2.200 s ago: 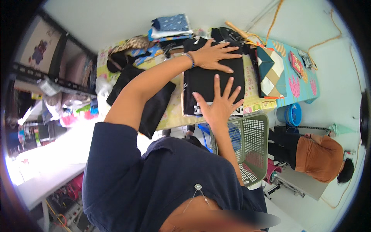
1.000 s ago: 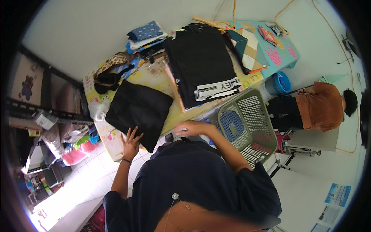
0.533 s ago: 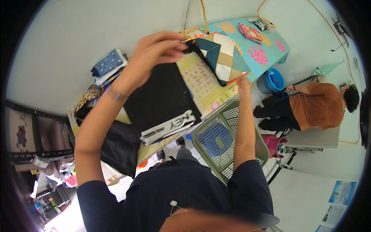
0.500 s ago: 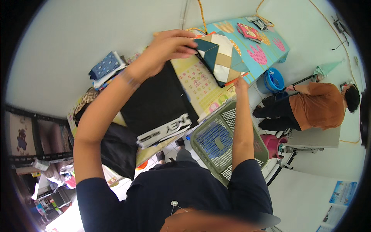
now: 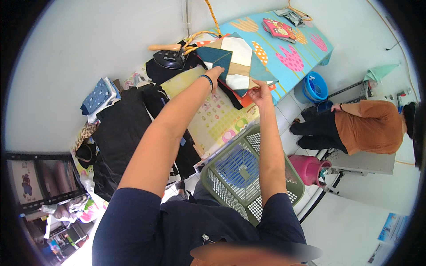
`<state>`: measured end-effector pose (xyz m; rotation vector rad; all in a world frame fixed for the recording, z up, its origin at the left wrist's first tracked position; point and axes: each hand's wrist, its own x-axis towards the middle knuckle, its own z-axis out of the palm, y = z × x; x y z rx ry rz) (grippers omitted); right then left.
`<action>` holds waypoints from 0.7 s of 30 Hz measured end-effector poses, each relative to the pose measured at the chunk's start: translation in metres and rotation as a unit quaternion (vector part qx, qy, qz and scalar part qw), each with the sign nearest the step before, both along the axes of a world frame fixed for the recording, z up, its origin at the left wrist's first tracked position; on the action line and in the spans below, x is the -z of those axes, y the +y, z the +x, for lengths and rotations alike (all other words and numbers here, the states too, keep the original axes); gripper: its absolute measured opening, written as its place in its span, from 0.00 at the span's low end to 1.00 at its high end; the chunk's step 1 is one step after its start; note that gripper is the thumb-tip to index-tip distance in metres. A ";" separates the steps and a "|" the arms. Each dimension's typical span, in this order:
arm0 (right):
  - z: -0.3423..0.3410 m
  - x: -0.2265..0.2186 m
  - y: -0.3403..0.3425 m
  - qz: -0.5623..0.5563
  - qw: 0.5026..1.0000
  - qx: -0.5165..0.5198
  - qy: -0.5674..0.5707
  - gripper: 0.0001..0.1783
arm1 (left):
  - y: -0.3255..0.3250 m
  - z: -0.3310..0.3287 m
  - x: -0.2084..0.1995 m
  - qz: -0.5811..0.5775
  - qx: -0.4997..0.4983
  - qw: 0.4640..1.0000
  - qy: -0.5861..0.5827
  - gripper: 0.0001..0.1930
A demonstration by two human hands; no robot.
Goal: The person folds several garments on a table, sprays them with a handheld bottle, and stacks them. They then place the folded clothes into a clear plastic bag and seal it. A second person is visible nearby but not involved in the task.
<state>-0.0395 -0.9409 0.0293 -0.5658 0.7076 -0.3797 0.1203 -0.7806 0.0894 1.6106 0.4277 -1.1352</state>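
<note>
A patchwork cloth (image 5: 241, 51) in teal, white and tan lies on the table in front of me, orange and black fabric showing under its near edge. My left hand (image 5: 214, 76) is closed at its near left edge, the fingertips partly hidden. At the near right corner, my right hand (image 5: 261, 93) pinches the cloth between thumb and fingers. Just left of the cloth, a black iron (image 5: 171, 58) with a wooden handle rests on dark fabric. Black garments (image 5: 122, 126) are heaped to the left of my left forearm.
Folded blue patterned cloth (image 5: 96, 96) sits by the wall. Folded pink fabric (image 5: 278, 29) lies on the blue tablecloth (image 5: 306, 53). A green laundry basket (image 5: 222, 193) stands below my right arm. Beyond are a blue bucket (image 5: 314, 88), a pink gas cylinder (image 5: 306, 169) and a co-worker (image 5: 366, 126).
My left hand has come down from above the cloth's left side to its near edge. The iron, hidden behind that arm before, now shows. The black garment's white printed band is out of sight.
</note>
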 end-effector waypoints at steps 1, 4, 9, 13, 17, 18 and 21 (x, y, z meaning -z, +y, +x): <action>0.004 -0.008 -0.001 -0.016 1.000 -0.010 0.001 0.11 | -0.001 -0.004 0.001 -0.012 -0.049 0.998 0.030 0.47; 0.011 -0.045 -0.001 -0.058 0.998 -0.002 0.014 0.10 | 0.001 -0.005 0.001 -0.209 -0.134 0.961 0.123 0.42; -0.013 -0.133 0.047 -0.140 0.989 -0.031 -0.036 0.17 | -0.001 0.023 -0.029 -0.411 -0.153 0.896 0.070 0.18; -0.061 -0.189 0.102 -0.256 0.967 -0.005 -0.016 0.18 | 0.017 0.029 -0.086 -0.356 -0.030 0.934 0.002 0.28; -0.093 -0.226 0.133 -0.234 0.971 0.047 -0.034 0.20 | 0.062 0.002 -0.158 -0.331 -0.020 0.931 -0.156 0.55; -0.097 -0.234 0.140 -0.234 0.968 0.022 -0.089 0.19 | 0.076 -0.002 -0.176 -0.345 -0.012 0.922 -0.177 0.57; -0.104 -0.263 0.165 -0.237 0.955 -0.007 -0.178 0.18 | 0.112 -0.014 -0.221 -0.366 -0.063 0.899 -0.232 0.48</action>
